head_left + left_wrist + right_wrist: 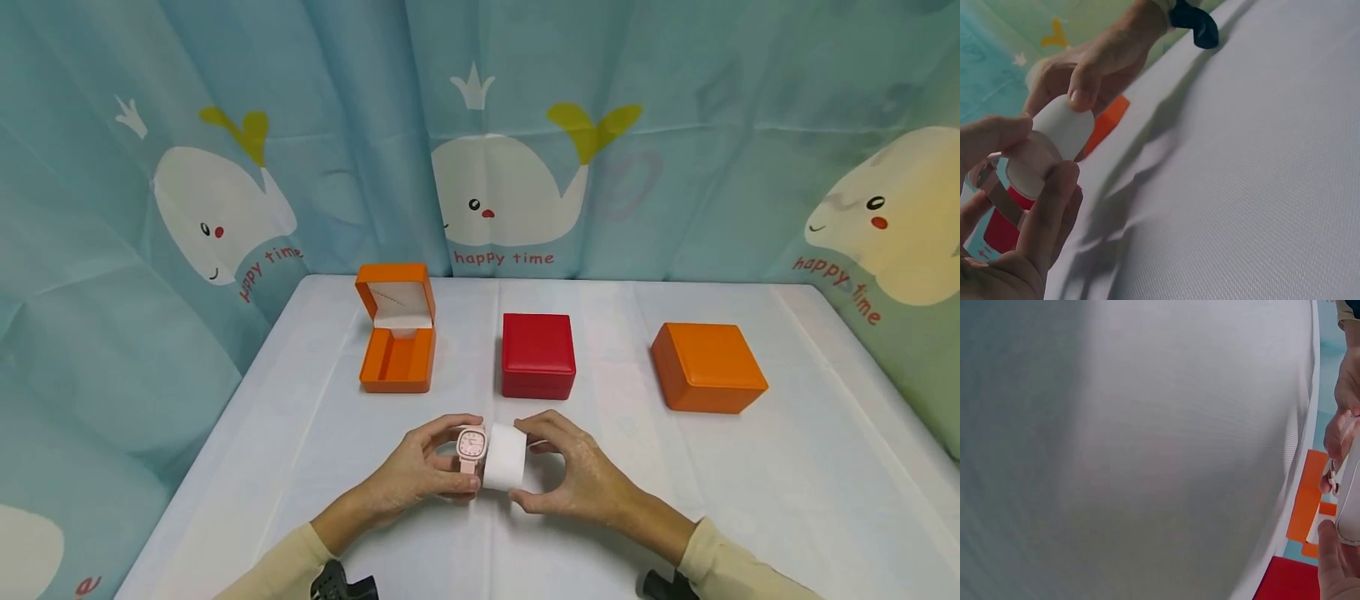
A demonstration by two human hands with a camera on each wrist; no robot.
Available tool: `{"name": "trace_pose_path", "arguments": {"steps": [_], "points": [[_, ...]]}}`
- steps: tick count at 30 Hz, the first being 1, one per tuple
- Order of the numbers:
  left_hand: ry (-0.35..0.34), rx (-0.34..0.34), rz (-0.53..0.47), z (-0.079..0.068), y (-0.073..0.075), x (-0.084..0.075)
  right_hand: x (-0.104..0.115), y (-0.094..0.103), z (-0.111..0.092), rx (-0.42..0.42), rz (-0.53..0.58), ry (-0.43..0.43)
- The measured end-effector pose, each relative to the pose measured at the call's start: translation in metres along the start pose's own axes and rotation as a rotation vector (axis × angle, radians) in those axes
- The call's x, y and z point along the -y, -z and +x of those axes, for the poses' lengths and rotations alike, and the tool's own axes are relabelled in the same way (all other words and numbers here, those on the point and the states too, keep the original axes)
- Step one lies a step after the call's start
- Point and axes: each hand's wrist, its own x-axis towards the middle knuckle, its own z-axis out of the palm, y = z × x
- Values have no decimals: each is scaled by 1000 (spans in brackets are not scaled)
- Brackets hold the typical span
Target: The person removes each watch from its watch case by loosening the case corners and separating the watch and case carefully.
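Note:
My left hand holds a pink wristwatch by its strap, between the thumb and fingers, with the square dial facing up. Beside it my right hand grips a white watch cushion at its right side, thumb below and fingers above. In the left wrist view the looped strap lies against the near end of the cushion; how far it goes round the cushion is partly hidden by the fingers. Only an edge portion of the cushion shows in the right wrist view.
An orange watch box stands at the back left with its lid up and a bare divided inside. A closed red box sits behind the hands, and a closed orange box is to the right. A white cloth covers the table.

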Motion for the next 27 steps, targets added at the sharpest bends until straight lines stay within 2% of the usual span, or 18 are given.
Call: {"name": "trace_pose_path", "arguments": {"steps": [11,19,27], "points": [[-14,-19,-3,-1,4,3,2,1,0,-16,4,-41],[24,-43,-22,-3,5,2,1,1,0,4,-22,-39],[6,-64,-23,-6,8,-1,1,0,-2,4,-32,-46]]}}
